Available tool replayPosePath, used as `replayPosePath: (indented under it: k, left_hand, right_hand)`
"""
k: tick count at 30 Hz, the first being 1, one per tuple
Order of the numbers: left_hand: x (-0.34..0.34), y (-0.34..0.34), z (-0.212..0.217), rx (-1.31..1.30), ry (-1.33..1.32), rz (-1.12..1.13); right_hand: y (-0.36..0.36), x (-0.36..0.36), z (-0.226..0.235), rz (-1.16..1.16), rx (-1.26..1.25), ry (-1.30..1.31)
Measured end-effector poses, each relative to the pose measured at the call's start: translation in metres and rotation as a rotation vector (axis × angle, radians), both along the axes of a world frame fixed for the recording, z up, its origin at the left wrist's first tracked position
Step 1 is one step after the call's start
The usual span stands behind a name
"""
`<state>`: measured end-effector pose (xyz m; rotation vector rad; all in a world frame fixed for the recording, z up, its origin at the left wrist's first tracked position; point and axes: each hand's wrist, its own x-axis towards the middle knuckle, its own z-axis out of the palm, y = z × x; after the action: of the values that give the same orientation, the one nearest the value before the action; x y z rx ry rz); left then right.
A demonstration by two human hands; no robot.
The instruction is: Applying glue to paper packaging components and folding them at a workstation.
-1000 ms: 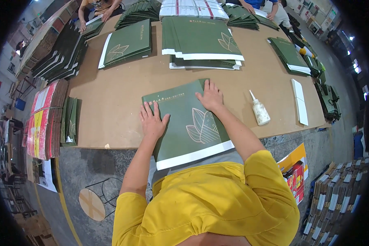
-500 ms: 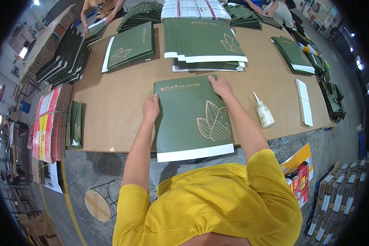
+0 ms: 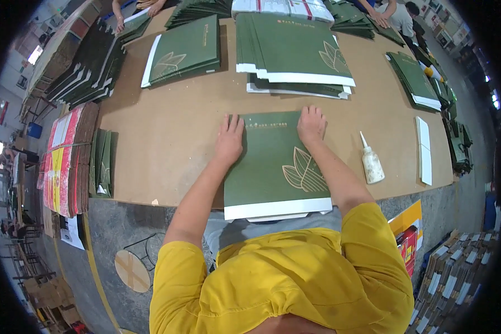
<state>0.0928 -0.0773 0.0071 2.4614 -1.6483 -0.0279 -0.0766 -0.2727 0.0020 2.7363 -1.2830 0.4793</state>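
Bag: flat green paper bag [image 3: 273, 167] with a gold leaf print is lying on the brown table [image 3: 167, 139], its white-edged end overhanging the table's near edge toward the person.
Left hand: left hand [image 3: 230, 139] is pressing palm-down on the bag's far left corner, fingers together and flat.
Right hand: right hand [image 3: 312, 123] is resting flat on the bag's far right corner, fingers slightly spread, gripping nothing.
Glue: white glue bottle [image 3: 371, 162] is lying just right of the bag.
Strip: white strip [image 3: 424, 150] is lying right of the bottle.
Stacks: large stack [image 3: 295, 53] is sitting just beyond the bag; smaller stack [image 3: 182, 51] is lying far-left of the bag.
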Motion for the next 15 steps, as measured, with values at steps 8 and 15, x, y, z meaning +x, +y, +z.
replayPosePath:
  k: [8,15]
  left_hand:
    - [0.003,-0.007,0.010,0.115,0.091,0.056]
    - [0.013,-0.010,0.010,0.022,-0.026,0.024]
  right_hand:
    - [0.054,-0.021,0.044,0.086,0.080,0.301]
    - [0.125,-0.095,0.018,0.205,0.218,0.111]
